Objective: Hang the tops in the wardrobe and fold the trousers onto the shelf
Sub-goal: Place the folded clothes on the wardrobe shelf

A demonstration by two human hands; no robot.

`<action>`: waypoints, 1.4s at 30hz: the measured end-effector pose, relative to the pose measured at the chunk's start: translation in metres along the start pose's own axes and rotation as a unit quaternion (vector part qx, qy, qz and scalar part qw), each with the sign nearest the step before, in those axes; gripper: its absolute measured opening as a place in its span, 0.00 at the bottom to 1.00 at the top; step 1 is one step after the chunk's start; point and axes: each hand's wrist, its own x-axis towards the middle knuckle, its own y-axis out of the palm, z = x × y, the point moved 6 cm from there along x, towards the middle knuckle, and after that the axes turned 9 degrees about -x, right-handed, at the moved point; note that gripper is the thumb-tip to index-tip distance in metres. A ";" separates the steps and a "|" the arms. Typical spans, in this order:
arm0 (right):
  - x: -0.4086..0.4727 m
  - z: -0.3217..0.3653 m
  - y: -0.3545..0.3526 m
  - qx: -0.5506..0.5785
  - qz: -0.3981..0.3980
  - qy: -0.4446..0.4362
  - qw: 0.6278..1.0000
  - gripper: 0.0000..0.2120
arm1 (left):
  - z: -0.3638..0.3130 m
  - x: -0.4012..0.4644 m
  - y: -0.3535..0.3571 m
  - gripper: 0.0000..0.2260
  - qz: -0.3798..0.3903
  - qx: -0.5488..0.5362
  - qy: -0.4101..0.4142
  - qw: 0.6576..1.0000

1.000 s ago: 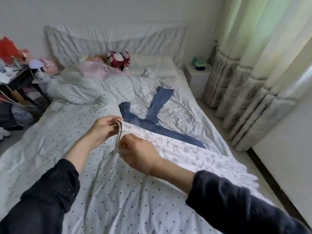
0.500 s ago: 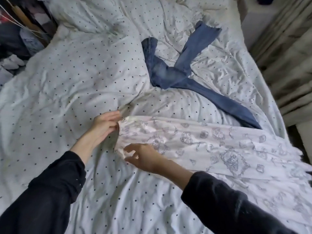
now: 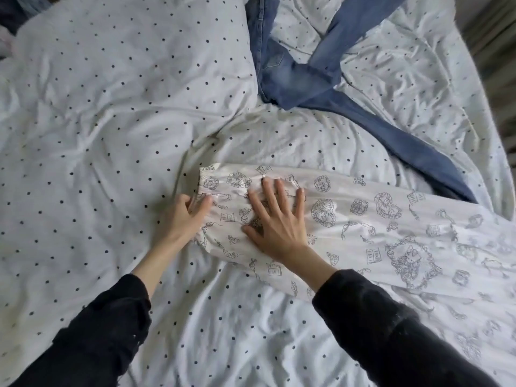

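Both hands, left hand (image 3: 187, 216) and right hand (image 3: 276, 222), press printed trousers (image 3: 363, 219) flat.

Honestly there's no readable text anywhere here, no labels, brand tags, numbers or signs. The white printed trousers (image 3: 363, 219) only carry line drawings: little open books, frilly hearts, bows, none with letters I can make out. The blue denim jeans (image 3: 296, 76), lying beyond those trousers, show a back pocket with stitching but no legible patch or tag. The white duvet cover with dark polka dots (image 3: 111, 121) under both is just dots, nothing written.
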 end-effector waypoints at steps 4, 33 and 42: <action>-0.012 0.001 -0.005 0.033 -0.039 -0.013 0.999 0.33 | -0.018 -0.010 -0.010 0.17 -0.051 0.011 0.032 0.998; -0.216 -0.233 0.045 0.360 -0.079 0.305 0.878 0.12 | -0.150 -0.153 0.210 0.12 0.018 0.272 0.307 0.912; -0.269 -0.294 0.068 0.119 -0.034 0.338 0.933 0.17 | -0.127 -0.221 0.295 0.22 0.058 0.395 0.519 0.756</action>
